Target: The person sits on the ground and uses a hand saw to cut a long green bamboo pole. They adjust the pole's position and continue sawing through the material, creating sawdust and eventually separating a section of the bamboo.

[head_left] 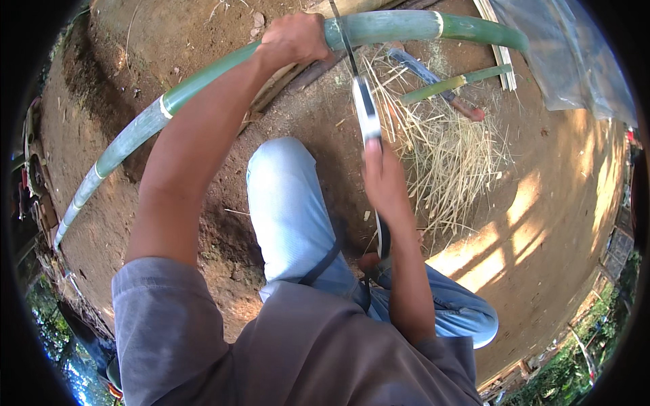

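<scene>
Much ground (552,264) spreads right of the straw (457,169); left hand (296,37) grips green, pale-ringed bamboo (386,26), right hand (387,177) the saw (366,108).

Receiving soft, shaded daylight across much of the brown ground (535,155), but glowing at the right in bright sun patches (481,271) barred with dark shadows, glinting off the plastic sheet (562,51) and washing out to blue-white near the foliage (44,298) at lower left. Smearing with motion blur around the right hand (384,172) and saw (366,111), while showing the left hand (296,37) more crisply. Bending toward the rim with fisheye distortion, losing detail there, and sinking into black corners.
</scene>
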Tool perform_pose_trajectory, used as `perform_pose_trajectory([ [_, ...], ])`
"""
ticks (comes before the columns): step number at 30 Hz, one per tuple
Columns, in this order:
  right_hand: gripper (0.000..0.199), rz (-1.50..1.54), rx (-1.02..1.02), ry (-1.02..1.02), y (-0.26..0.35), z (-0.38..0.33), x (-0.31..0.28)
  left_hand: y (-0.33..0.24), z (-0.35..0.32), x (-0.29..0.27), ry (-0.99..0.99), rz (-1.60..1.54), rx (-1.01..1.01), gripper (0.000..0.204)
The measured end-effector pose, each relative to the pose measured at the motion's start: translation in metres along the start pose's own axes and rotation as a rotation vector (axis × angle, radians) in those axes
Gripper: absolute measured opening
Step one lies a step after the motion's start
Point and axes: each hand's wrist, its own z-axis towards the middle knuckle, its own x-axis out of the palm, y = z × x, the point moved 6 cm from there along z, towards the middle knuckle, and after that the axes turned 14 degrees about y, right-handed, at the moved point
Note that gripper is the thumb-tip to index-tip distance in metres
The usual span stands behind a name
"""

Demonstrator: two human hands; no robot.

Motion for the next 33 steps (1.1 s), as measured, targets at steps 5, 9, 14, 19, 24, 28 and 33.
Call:
perform_pose_trajectory([
  [5, 0.05, 0.057, 0.079, 0.012, -0.039, -0.079, 0.016, 0.007, 0.009, -0.006, -0.029, -0.022, 0.029, 0.045],
  [9, 0.05, -0.006, -0.077, -0.067, 0.002, 0.044, -0.004, -0.016, 0.001, -0.012, -0.021, 0.014, 0.031, 0.064],
  [14, 0.053, -0.005, -0.021, -0.033, -0.022, -0.051, 0.012, 0.0, -0.003, -0.007, 0.05, 0.016, 0.023, 0.069],
  [19, 0.053, -0.015, -0.014, -0.051, -0.029, -0.025, 0.016, -0.009, -0.003, -0.007, -0.019, 0.004, 0.025, 0.063],
  [24, 0.047, 0.021, 0.024, 0.03, 0.01, 0.034, -0.007, -0.01, -0.009, -0.021, 0.029, -0.072, -0.002, 0.052],
  [28, 0.046, 0.074, -0.04, -0.045, -0.055, -0.094, 0.02, 0.006, -0.009, -0.023, -0.014, -0.129, 0.024, 0.052],
  [33, 0.049, 0.019, -0.137, -0.082, 0.002, 0.066, -0.008, -0.015, -0.004, -0.021, -0.047, -0.028, 0.045, 0.052],
])
